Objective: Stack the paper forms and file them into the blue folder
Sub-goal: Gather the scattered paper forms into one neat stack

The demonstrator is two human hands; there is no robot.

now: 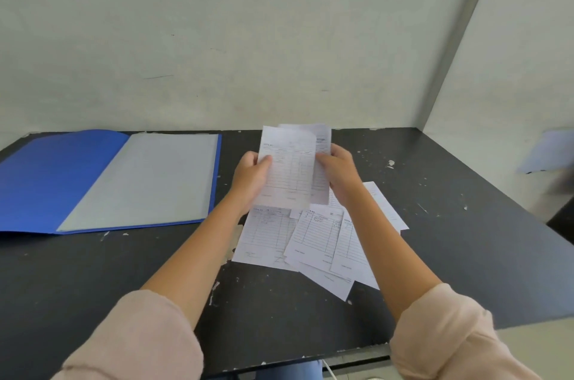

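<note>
**Inspector:** Grip status was as follows: the left hand (250, 176) pinched the left edge of the held forms (290, 168), thumb on the printed face and fingers behind. The right hand (337, 173) was closed on the right edge of the same sheets. Both hands held the sheets upright at centre frame, clear of the counter (279, 311).

**Trainee:** How many sheets were held?

**Inspector:** At least two, offset; one stood behind and to the right of the front one. An exact count could not be read.

**Trainee:** How would the material handle?

**Inspector:** By judgement: light, thin and limp. The upper corner of the front sheet already curled. Such paper slips sheet on sheet and creases under a hard pinch. Recommended hold: opposite long edges, light pressure, then tapping the lower edge on the counter to square the stack.

**Trainee:** Where were the remaining items?

**Inspector:** The loose forms (313, 243) lay fanned and overlapping on the counter directly below the hands, lower centre-right of the frame, partly hidden by the right forearm. The blue folder (56, 180) lay open and flat at mid-left, well apart from both hands, with its pale inner leaf (146, 180) facing up. No form lay in it yet.
</note>
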